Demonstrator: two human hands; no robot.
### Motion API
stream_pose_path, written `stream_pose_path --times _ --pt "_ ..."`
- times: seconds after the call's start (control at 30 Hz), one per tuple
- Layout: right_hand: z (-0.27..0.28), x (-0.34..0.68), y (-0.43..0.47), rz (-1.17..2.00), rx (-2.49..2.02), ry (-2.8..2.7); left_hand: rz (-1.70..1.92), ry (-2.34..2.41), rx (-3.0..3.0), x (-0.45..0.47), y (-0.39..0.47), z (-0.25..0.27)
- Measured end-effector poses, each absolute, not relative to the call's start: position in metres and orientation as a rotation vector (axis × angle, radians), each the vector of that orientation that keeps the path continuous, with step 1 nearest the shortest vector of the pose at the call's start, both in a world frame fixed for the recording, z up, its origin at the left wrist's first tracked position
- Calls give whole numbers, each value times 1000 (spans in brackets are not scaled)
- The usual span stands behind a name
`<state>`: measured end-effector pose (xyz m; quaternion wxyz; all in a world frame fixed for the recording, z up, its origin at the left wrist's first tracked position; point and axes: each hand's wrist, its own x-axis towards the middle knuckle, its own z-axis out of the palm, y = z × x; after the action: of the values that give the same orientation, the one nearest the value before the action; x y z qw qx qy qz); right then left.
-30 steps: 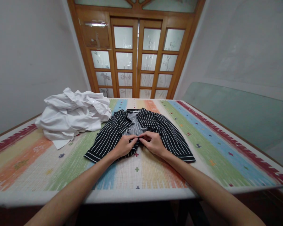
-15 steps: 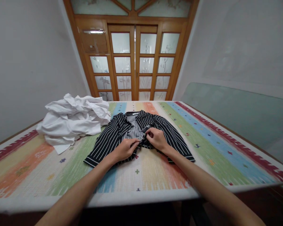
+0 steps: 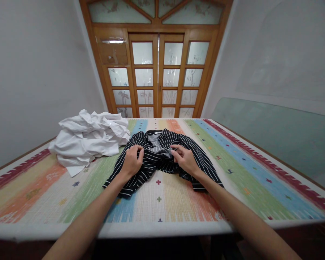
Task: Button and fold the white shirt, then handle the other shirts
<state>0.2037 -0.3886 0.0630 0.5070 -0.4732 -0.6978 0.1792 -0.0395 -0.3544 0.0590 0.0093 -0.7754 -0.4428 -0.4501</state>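
Note:
A black shirt with white stripes (image 3: 162, 166) lies spread on the table, its collar away from me and its grey inside showing at the open front. My left hand (image 3: 132, 160) is closed on the cloth of the shirt's left front, fingers curled and thumb up. On the other side, my right hand (image 3: 186, 159) pinches the front edge near the middle, with index finger and thumb at the grey cloth. Both sleeves splay outward towards me. The exact grip of the left fingertips is hidden behind the hand.
A crumpled heap of white cloth (image 3: 89, 139) lies left of the shirt. A colourful striped cover (image 3: 249, 173) spreads over the table, whose front edge (image 3: 162, 229) is close to me. A pale green panel (image 3: 273, 126) stands along the right side; wooden glazed doors (image 3: 157, 72) are beyond.
My left hand has moved left and up, away from the right hand, and the left front is more rumpled. My right hand has shifted slightly right. The view has tilted slightly.

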Motion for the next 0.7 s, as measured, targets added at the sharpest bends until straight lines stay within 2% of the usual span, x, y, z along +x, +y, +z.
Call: stream_pose_path --times 0.1,0.3,0.7 --pt "65 187 -399 584 -1069 -1853 -1261 -1194 -2363 -31 -361 60" --pt "54 180 -396 287 -1248 -1934 -1029 -843 -2776 -8 -371 50" --pt "51 181 -397 473 -1155 -1722 -1193 -1039 -2991 0 -373 44"
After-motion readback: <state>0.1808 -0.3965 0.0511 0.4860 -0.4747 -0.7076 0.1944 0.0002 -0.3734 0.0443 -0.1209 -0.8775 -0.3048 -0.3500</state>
